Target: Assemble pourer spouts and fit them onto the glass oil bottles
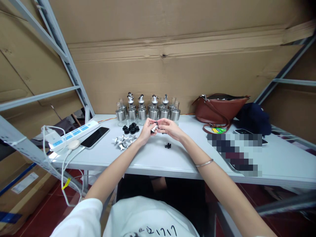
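Observation:
Above the middle of the table, my left hand (147, 131) is closed around a silver-and-black pour spout (154, 128). The fingertips of my right hand (171, 128) pinch a small dark part at the top of that spout, so the two hands almost meet. My fingers partly cover the spout. Left of my hands lie a group of black round stoppers (130, 128) and a pile of silver spout pieces (124, 142). Several tiny black caps (168, 145) rest below my right hand. Behind stand rows of glass bottles with steel sleeves (153, 114), some topped with pour spouts.
On the left are a white power strip (74, 133), a phone (95, 137) and white cables (64, 164). A brown handbag (219, 110), a dark cap (254, 118) and another phone (240, 131) lie to the right, near a pixelated area. Cardboard (158, 75) walls the back.

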The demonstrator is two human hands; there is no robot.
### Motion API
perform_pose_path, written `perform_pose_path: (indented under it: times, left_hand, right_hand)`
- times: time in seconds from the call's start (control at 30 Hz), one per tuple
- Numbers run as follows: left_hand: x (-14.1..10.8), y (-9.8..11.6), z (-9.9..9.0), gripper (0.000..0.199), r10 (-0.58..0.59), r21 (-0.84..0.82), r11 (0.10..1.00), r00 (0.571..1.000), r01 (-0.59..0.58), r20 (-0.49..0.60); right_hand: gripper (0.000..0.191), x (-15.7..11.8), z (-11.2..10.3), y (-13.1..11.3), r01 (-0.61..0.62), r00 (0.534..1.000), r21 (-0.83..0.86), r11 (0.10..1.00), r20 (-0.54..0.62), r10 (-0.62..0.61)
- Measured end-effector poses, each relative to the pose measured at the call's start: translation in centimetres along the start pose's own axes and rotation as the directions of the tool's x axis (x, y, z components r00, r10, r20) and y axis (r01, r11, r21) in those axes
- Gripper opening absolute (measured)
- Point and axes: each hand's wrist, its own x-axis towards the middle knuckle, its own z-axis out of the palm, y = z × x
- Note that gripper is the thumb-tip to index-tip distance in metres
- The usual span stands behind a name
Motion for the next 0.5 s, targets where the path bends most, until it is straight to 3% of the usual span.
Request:
perform_pose_path:
  times: [0.27, 0.5]
  left_hand:
    - [0.1, -0.6, 0.4, 0.032, 0.075, 0.026, 0.997, 0.993, -0.073, -0.090]
    - [-0.5, 0.0, 0.6, 0.032, 0.010, -0.010, 1.000, 0.998, -0.011, -0.069]
  right_hand:
    - [0.022, 0.5, -0.1, 0.9, 0.010, 0.999, -0.111, 0.994, -0.029, -0.013]
    - [0.024, 0.8, -0.4, 1.5, 0.056, 0.998, -0.184, 0.981, -0.023, -0.061]
